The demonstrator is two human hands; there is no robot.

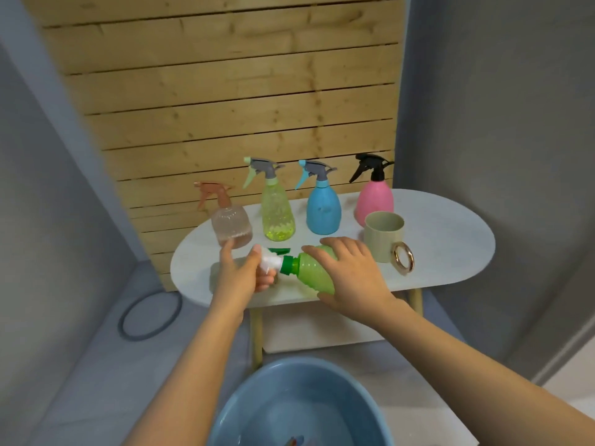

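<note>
Hands grip both ends of the green spray bottle (309,274), held on its side at the near edge of the table (450,249) with its long axis left to right: left hand (242,274) curled round the white spray head (271,261), right hand (354,274) wrapped over the body.
</note>
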